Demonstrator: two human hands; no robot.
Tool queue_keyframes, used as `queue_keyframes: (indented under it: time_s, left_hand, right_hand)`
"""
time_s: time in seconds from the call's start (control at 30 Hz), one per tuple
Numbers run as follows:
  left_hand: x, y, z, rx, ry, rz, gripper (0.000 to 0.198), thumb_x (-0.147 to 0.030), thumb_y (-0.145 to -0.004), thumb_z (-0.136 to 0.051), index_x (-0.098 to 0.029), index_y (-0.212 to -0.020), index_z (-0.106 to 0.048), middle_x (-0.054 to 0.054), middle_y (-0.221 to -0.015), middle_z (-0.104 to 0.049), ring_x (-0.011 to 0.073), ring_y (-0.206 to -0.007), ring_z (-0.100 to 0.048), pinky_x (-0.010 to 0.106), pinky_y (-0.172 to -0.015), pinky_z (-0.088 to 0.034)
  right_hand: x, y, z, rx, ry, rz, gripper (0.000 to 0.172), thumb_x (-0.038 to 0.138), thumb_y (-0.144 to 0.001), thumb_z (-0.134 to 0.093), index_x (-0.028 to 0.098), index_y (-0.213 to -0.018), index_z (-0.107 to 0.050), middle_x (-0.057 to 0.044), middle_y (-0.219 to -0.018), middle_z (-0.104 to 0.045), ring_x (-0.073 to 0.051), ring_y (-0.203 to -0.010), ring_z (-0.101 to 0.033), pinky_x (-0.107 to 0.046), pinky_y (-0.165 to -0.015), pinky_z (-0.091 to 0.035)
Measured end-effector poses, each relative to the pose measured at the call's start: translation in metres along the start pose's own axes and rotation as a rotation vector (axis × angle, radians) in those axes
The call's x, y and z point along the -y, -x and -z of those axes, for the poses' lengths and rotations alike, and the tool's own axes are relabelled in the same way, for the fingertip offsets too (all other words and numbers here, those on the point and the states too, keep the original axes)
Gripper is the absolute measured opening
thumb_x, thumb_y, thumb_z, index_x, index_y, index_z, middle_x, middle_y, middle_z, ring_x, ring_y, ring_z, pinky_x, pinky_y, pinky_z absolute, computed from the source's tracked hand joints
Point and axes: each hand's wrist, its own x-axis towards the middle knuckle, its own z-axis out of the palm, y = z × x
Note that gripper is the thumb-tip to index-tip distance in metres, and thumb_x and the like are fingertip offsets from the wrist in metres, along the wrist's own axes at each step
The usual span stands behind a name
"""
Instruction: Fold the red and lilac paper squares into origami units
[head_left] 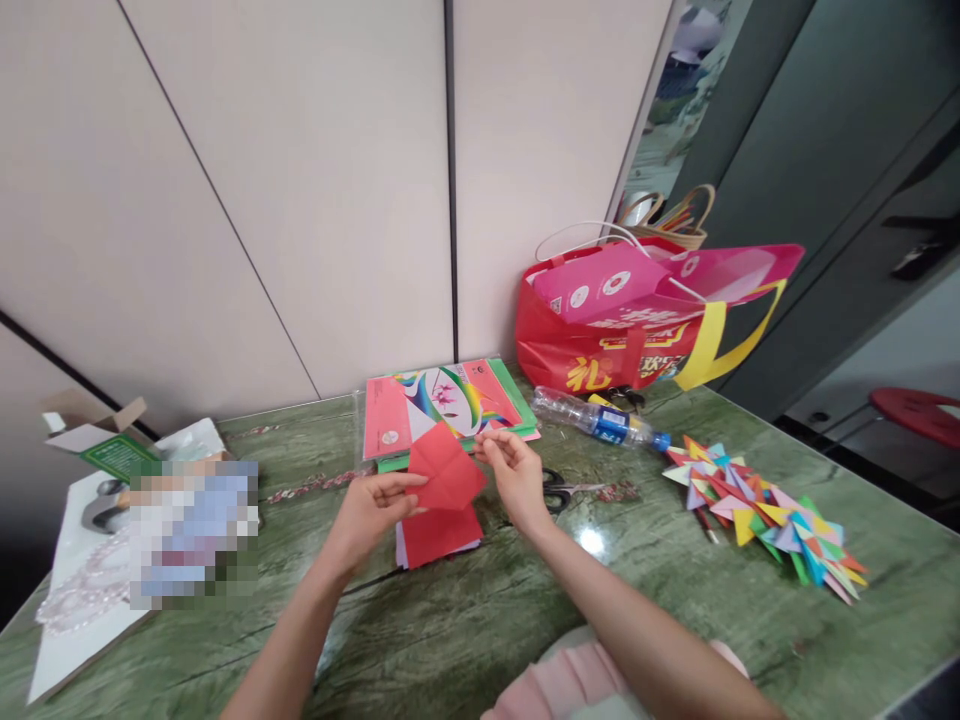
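Observation:
My left hand (381, 505) pinches the left edge of a red square of paper (446, 470), which has crease lines across it and is held up in the air. Close to the paper's upper right edge is my right hand (516, 468), its thumb and fingertips drawn together. Whether these fingertips have hold of anything is hard to make out. Beneath the held sheet lies a small stack of red and pale lilac paper (441, 537) on the green marbled table (420, 640). Black-handled scissors (559, 490) rest just behind my right wrist, partly hidden by it.
Behind my hands lies a colourful paper pack (386, 410). To the right are a clear plastic bottle (577, 410), a red gift bag (555, 345) and a row of folded multicoloured paper pieces (772, 520). A white board (82, 640), beads and an opened box (112, 450) occupy the left.

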Motion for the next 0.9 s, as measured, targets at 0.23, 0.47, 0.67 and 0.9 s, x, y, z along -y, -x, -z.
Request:
queue_keyframes:
  time_s: [0.23,0.47,0.67,0.9]
  left_hand:
    - [-0.001,0.000,0.003,0.147,-0.131,0.010,0.024,-0.017,-0.060,-0.065,-0.016,-0.083,-0.071,0.003,-0.077,-0.072,0.0180,-0.067,-0.065,0.031,-0.066,-0.052]
    - [0.000,0.003,0.004,0.227,-0.151,0.003,0.041,-0.014,-0.059,-0.065,-0.017,-0.100,-0.065,0.006,-0.085,-0.070,0.0160,-0.065,-0.064,0.026,-0.058,-0.052]
    - [-0.004,0.003,0.001,0.117,-0.070,0.015,0.061,-0.016,-0.057,-0.069,-0.015,-0.116,-0.052,0.007,-0.086,-0.070,0.0156,-0.060,-0.065,0.026,-0.058,-0.053]
    - [-0.003,0.002,-0.001,0.135,-0.064,0.036,0.059,-0.021,-0.058,-0.071,-0.016,-0.114,-0.054,0.001,-0.065,-0.069,0.0189,-0.059,-0.066,0.031,-0.058,-0.054]
  right_hand:
    - [0.002,0.006,-0.003,0.157,0.017,-0.086,0.042,0.029,-0.061,-0.071,0.020,-0.097,-0.052,-0.006,-0.089,-0.067,-0.019,-0.084,-0.063,-0.033,-0.078,-0.049]
    - [0.006,0.017,-0.008,0.308,-0.054,-0.337,0.072,0.026,-0.049,-0.078,0.021,-0.112,-0.043,0.000,-0.071,-0.069,-0.019,-0.062,-0.065,-0.031,-0.058,-0.052]
    - [0.007,0.021,-0.010,0.323,-0.088,-0.393,0.073,0.028,-0.048,-0.078,0.019,-0.111,-0.043,-0.001,-0.069,-0.070,-0.021,-0.059,-0.066,-0.033,-0.059,-0.052]
    - [0.006,0.023,-0.011,0.336,0.044,-0.307,0.074,0.024,-0.044,-0.079,0.019,-0.110,-0.044,-0.002,-0.079,-0.069,-0.021,-0.069,-0.065,-0.033,-0.065,-0.051]
